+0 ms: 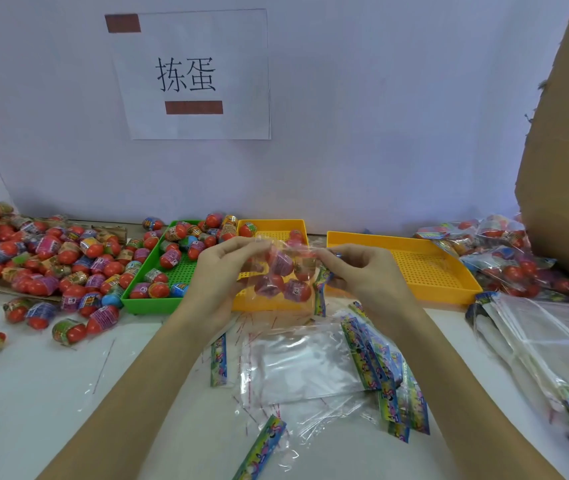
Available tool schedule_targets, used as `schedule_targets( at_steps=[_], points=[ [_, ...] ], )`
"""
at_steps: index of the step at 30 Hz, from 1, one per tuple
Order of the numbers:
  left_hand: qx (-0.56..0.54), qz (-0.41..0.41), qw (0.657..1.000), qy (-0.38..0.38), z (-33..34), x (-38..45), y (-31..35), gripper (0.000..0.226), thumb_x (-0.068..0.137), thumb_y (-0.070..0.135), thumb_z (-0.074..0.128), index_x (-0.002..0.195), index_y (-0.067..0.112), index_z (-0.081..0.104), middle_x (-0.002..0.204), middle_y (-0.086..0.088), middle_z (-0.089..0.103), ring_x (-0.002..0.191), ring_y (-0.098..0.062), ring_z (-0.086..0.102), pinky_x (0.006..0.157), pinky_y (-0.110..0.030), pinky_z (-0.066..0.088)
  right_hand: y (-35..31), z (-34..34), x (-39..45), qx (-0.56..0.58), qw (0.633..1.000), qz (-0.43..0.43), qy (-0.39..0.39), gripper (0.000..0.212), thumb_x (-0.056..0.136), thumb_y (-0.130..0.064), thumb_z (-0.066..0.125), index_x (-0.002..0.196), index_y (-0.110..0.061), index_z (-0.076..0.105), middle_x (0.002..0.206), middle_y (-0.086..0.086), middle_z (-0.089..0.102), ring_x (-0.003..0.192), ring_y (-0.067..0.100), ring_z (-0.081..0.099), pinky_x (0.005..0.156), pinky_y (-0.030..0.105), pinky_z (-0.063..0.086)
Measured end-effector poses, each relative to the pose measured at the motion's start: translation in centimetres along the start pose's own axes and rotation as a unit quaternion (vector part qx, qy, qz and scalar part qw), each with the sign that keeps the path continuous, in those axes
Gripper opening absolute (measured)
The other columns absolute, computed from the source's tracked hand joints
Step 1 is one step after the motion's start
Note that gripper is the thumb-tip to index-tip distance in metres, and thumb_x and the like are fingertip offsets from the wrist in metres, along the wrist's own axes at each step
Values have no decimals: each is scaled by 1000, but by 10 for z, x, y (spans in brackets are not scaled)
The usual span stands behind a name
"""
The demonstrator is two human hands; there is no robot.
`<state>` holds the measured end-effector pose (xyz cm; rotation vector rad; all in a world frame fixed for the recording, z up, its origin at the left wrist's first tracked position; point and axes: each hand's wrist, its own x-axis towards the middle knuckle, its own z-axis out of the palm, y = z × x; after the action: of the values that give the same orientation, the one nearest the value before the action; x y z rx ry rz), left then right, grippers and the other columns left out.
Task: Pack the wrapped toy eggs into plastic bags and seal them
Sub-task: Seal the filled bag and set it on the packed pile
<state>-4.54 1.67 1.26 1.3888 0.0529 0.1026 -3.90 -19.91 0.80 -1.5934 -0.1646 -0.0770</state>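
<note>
A clear plastic bag (278,275) holding several wrapped toy eggs hangs above the middle yellow tray (272,227). My left hand (222,268) pinches the bag's top left edge. My right hand (359,268) pinches its top right edge, beside the bag's colourful header strip (320,289). A big heap of loose wrapped eggs (34,254) covers the table's left side. More eggs lie in the green tray (158,299).
Empty clear bags with colourful headers (310,365) lie in front of me. A second yellow tray (414,268) sits right of centre. Filled bags (504,258) pile at the far right beside a cardboard box (567,168). A stack of flat bags (546,341) lies at right.
</note>
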Motion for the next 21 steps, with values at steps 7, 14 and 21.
schedule_targets(
  at_steps=[7,14,21],
  points=[
    [-151,-51,987,-6,4,4,-4,21,90,20,79,109,11,78,83,2,71,80,-12,64,78,-31,57,-6,2,2,114,993,32,2,29,95,-38,69,102,-12,79,93,4,77,83,16,72,74,30,57],
    [-156,13,987,42,-3,4,-3,21,86,18,78,107,12,79,90,3,79,73,-4,70,62,-18,57,-2,3,-4,-11,995,29,-95,27,94,-32,74,106,-8,76,94,9,79,86,21,77,70,22,58],
    [37,6,989,-141,-11,6,3,69,85,33,84,146,37,52,97,-10,77,91,-26,76,85,-36,63,-1,-2,0,-5,998,-54,26,15,95,-10,72,104,1,76,90,17,77,79,17,74,72,24,60]
  ],
)
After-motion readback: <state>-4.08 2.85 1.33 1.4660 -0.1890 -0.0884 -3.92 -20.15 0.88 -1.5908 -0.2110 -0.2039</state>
